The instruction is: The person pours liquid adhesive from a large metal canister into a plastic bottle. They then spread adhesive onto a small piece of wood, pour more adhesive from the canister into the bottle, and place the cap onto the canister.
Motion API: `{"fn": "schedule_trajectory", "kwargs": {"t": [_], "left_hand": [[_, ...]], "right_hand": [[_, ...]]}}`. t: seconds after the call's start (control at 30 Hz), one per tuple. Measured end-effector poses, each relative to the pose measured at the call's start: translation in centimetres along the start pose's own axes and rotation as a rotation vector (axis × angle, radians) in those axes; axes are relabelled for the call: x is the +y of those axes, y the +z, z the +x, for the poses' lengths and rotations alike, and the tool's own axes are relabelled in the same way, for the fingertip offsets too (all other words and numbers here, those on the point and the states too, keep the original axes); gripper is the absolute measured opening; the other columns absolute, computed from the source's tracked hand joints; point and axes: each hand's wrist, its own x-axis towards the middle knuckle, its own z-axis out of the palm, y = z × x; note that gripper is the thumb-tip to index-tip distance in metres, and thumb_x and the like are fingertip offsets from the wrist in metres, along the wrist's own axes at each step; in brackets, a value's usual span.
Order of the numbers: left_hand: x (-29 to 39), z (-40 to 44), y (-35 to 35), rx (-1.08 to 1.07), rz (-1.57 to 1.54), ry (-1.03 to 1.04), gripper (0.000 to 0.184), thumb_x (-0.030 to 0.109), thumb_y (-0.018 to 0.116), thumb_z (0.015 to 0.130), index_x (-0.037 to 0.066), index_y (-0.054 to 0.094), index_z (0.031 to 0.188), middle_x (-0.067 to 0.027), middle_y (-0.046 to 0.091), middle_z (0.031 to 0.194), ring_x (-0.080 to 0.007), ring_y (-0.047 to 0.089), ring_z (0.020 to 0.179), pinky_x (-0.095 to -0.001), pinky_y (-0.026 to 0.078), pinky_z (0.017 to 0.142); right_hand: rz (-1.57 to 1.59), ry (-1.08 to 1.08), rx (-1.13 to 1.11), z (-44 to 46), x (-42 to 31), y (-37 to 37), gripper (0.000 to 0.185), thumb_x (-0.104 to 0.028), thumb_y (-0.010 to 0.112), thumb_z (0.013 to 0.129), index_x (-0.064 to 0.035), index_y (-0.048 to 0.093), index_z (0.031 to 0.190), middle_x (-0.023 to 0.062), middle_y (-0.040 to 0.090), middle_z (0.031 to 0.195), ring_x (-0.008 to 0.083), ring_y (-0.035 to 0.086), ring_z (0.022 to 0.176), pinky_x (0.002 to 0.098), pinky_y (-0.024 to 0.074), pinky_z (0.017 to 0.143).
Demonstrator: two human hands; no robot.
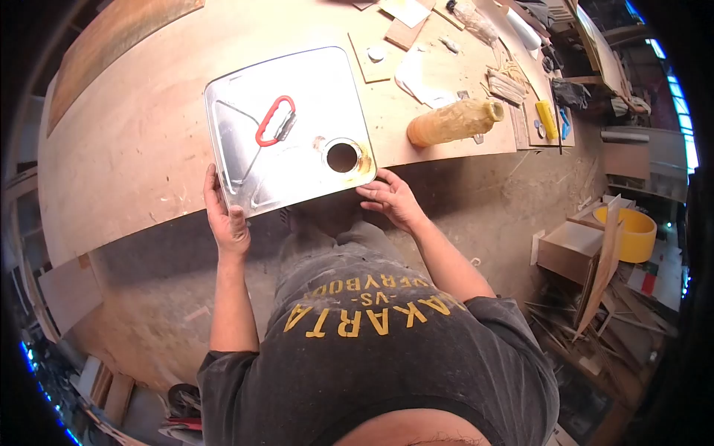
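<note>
Workbench (149, 111) above shirt (372, 357) lettered "-VS-" in yellow.

Shiny metal can (290, 171) — red plastic handle (261, 134)

Bare left hand (229, 223), bare right hand (396, 202). Short dark sleeves (497, 321) end well above hands. Faded black T-shirt (401, 379), yellow print (364, 321) partly legible: "AKARTA", "-VS-". Grey trousers (349, 256), dusty, nearer hands than shirt.
</note>
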Motion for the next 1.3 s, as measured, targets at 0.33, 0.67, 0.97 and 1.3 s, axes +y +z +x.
{"fn": "schedule_trajectory", "kwargs": {"t": [0.33,0.67,0.97,1.3], "left_hand": [[0.8,1.2,-0.9,-0.107,0.081,0.013,0.131,0.083,0.069,0.082,-0.004,0.018,0.166,-0.0227,0.037,0.161,-0.0317,0.038,0.149,-0.0433,0.028,0.125],[0.8,1.8,-1.6,-0.150,0.099,-0.004,0.143,0.083,0.076,0.073,-0.004,0.011,0.166,-0.0168,0.048,0.145,-0.0281,0.050,0.133,-0.0414,0.040,0.114],[1.3,3.3,-4.2,-0.281,0.314,-0.105,0.148,0.073,0.087,0.069,0.004,0.005,0.170,-0.0225,0.045,0.149,-0.0354,0.043,0.144,-0.0434,0.034,0.121],[0.8,2.7,-4.3,-0.163,0.356,-0.023,0.130,0.066,0.086,0.078,0.002,0.018,0.168,-0.0209,0.055,0.141,-0.0334,0.051,0.138,-0.0463,0.037,0.120]], "right_hand": [[-0.616,-0.447,0.845,2.3,-2.4,-6.3,0.120,-0.031,0.097,0.071,0.0026,0.022,0.159,0.0278,0.043,0.148,0.0376,0.053,0.128,0.0482,0.0468,0.110],[-0.704,-0.792,1.084,5.8,-6.2,-7.7,0.120,-0.033,0.098,0.069,0.0010,0.021,0.155,0.0253,0.031,0.150,0.0396,0.041,0.138,0.0498,0.0380,0.118],[-0.731,-0.888,1.191,6.3,-8.7,-6.5,0.102,-0.030,0.094,0.072,0.0009,0.032,0.147,0.0250,0.043,0.142,0.0413,0.042,0.136,0.0526,0.0358,0.117],[-0.636,-0.907,1.109,5.7,-9.7,-6.4,0.096,-0.030,0.095,0.073,0.0009,0.037,0.144,0.0232,0.049,0.140,0.0393,0.049,0.134,0.0485,0.0426,0.113]]}}
